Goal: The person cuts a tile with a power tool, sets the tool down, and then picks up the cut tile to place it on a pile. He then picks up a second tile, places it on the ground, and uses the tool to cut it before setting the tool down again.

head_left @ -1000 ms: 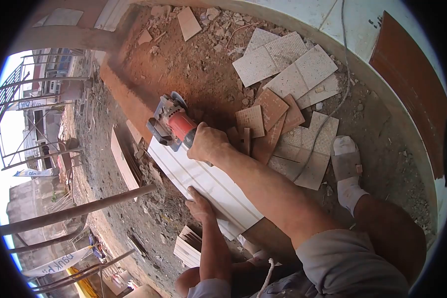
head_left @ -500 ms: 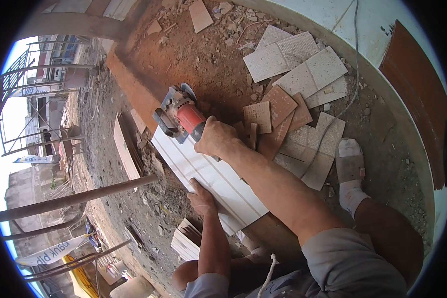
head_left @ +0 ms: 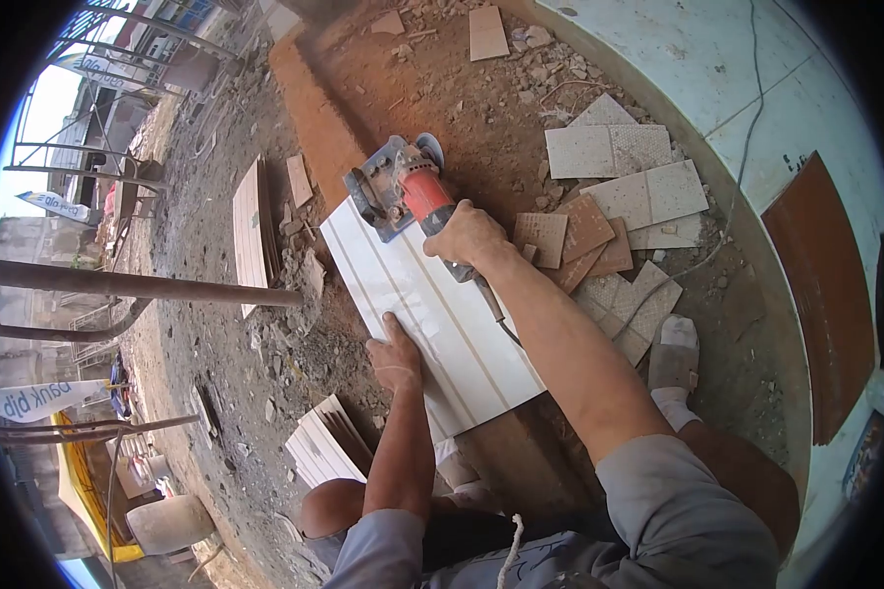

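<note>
My right hand [head_left: 469, 236] is wrapped around the body of a red and black tile cutter [head_left: 426, 196]. Its metal base plate rests over the far end of a long white tile with brown stripes [head_left: 432, 324], and the round blade shows on the far right side. A black cord trails from the cutter's rear over the tile. At the tile's left edge, my left hand [head_left: 395, 355] holds it, one digit stretched on the top face and the other fingers partly hidden at the edge. The tile's near end lies over a brown block [head_left: 530, 461].
Stacked striped tiles [head_left: 326, 444] stand left of my knee, and more tile strips [head_left: 252, 236] lie farther left. Light tiles [head_left: 648, 196] and brown tile pieces [head_left: 581, 228] cover the ground at right. A metal pole [head_left: 147, 283] juts in from the left.
The whole scene has shifted and turned in view as the head moved. The cutter sits slightly farther onto the tile, still in my right hand; my left hand stays at the tile's edge.
</note>
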{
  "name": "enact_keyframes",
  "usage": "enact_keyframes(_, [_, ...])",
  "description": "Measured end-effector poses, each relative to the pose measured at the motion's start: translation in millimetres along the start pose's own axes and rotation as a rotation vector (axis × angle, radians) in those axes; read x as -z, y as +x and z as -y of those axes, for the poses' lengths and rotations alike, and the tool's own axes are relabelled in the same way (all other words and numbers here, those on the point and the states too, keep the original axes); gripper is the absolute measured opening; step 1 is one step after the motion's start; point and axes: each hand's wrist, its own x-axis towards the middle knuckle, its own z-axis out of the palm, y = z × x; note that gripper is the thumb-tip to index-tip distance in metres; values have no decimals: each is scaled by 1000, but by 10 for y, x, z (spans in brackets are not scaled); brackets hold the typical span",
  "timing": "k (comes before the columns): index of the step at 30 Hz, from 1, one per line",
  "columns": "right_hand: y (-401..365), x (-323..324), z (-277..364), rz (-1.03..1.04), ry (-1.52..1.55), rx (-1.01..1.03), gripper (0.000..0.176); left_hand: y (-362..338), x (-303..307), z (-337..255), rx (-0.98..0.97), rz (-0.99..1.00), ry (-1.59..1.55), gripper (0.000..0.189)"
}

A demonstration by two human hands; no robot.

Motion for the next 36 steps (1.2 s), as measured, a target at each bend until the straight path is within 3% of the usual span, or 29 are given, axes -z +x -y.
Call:
enact_keyframes(19, [-104,-43,-224,22,102,35,78,29,-54,56,-70,-49,-87,87])
enact_keyframes(36, [-258,-58,-302,-5,146,32,66,76,-65,70,-71,-28,-71,92])
